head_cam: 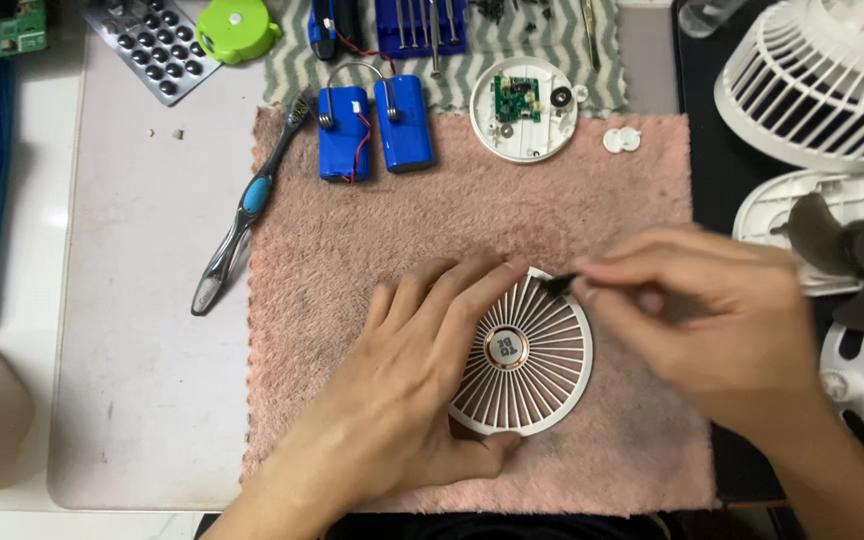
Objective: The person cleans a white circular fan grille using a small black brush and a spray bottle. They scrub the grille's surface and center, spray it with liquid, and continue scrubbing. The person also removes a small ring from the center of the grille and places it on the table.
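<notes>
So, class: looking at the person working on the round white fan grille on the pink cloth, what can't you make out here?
Head view only:
- Small dark tool: blurred, mostly hidden by the right hand; its kind is unclear.
- Fan grille: left part covered by the left hand.
- White fan housing: cut off by the right edge.
- Circuit board parts: too small.

Two bare hands, left hand [407,370] entering from 6 o'clock, right hand [722,320] entering from 4 o'clock, no gloves, no rings, no watch or wristband, forearms uncovered with no sleeve in view, fingernails short and unpainted
</notes>
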